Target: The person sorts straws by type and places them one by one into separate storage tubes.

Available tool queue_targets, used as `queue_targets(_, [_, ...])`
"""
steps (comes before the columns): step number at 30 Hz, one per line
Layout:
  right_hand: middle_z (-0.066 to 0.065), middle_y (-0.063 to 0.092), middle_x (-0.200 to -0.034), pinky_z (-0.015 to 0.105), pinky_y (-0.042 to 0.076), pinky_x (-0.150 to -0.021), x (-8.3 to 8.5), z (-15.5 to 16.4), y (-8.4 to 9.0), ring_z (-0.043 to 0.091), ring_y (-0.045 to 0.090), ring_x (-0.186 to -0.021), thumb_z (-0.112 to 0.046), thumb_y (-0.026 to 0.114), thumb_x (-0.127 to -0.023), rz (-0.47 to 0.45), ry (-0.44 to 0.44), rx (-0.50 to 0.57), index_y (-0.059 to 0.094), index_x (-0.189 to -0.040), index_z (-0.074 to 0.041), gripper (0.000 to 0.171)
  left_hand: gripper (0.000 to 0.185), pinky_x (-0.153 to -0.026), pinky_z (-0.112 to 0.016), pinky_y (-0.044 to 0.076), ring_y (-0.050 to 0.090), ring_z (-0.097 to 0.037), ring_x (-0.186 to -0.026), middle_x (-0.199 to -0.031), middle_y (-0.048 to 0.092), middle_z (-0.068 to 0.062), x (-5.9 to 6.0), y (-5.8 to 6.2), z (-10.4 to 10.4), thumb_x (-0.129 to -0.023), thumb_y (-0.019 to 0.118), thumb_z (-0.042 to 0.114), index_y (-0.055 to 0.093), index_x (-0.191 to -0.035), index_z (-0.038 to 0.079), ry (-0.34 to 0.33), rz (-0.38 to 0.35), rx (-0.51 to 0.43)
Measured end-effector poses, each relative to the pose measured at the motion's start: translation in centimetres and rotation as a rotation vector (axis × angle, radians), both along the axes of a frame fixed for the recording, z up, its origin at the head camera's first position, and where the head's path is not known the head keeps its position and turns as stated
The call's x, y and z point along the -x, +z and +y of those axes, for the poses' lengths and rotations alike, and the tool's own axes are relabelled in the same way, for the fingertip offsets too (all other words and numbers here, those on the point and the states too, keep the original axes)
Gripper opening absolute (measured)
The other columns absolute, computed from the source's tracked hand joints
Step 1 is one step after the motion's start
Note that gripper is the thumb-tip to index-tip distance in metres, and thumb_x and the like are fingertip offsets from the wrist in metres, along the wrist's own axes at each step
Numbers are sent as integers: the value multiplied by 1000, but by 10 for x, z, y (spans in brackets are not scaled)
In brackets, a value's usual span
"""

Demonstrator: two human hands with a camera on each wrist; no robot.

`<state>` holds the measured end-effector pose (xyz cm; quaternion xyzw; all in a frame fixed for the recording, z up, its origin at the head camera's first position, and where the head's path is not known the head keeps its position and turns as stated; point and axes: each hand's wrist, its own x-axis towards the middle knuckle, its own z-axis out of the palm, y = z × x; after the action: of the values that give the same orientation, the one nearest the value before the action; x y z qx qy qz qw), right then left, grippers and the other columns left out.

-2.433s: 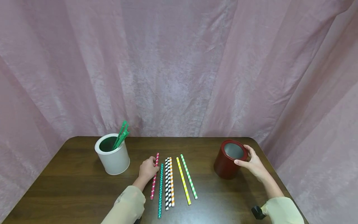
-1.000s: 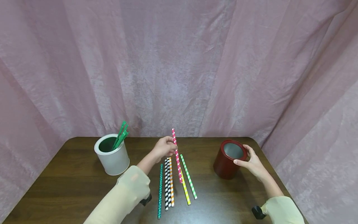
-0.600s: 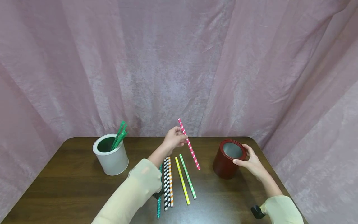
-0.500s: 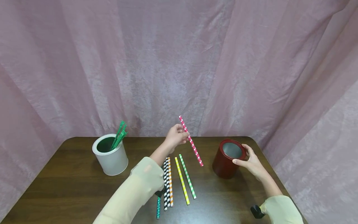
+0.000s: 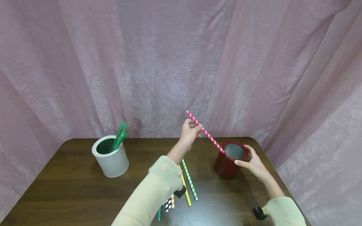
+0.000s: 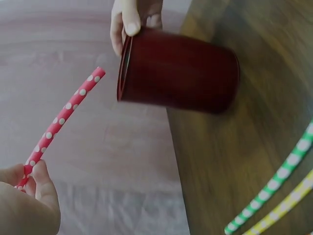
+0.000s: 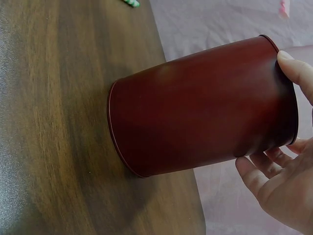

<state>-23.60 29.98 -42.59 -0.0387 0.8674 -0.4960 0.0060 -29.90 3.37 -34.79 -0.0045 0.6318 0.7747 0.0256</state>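
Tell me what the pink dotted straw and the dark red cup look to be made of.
Pink dotted straw, pinched by the left hand: probably paper; matte, printed with white dots, stiff and straight.

Dark red cup, held at the rim by the right hand: smooth with a soft sheen, likely painted metal or plastic; its inside looks pale grey, which hints at metal, but that is uncertain.

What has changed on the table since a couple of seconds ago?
The left hand picked the pink dotted straw out of the row and carried it up and right; its tip now sits at the red cup rim. The right hand still holds the cup; the white cup is unmoved.
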Motion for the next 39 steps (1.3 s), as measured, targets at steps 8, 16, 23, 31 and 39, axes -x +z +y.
queue_targets(8, [24,28,-136,48,39,-87,-1,-2,-1,36,31,-120,-18,67,-75,7,-1,10,13,-138,-3,85,23,-54,-18,47,56,-10,-64,-82,54,-6,-11,-7,35,-80,60,0,48,-99,0,79,63,7])
queue_targets(16, [23,29,-136,51,37,-88,-1,-4,-2,35,31,-121,-18,67,-75,13,-3,16,14,-138,-3,84,22,-54,-20,49,53,-9,-60,-83,58,-9,-22,-19,56,-77,63,0,53,-97,1,131,101,116])
queue_targets(23, [23,30,-135,50,37,-87,-2,-4,-1,35,32,-119,-18,67,-75,8,-7,15,13,-138,-3,84,21,-59,-19,45,55,-8,-69,-80,63,-3,-32,-33,68,-74,67,8,57,-93,7,183,131,286])
queue_targets(31, [24,29,-135,55,35,-89,-2,-4,0,36,31,-120,-18,67,-76,-1,-5,16,11,-139,-4,85,18,-57,-17,43,58,-7,-66,-78,64,-3,-40,-42,76,-75,67,12,59,-90,7,159,152,363])
queue_targets(39, [24,28,-135,55,35,-89,-2,-4,-1,35,29,-121,-18,67,-76,6,-6,20,12,-138,-3,85,14,-58,-19,44,59,-8,-64,-74,64,-3,-43,-52,80,-76,67,15,61,-86,7,146,173,457])
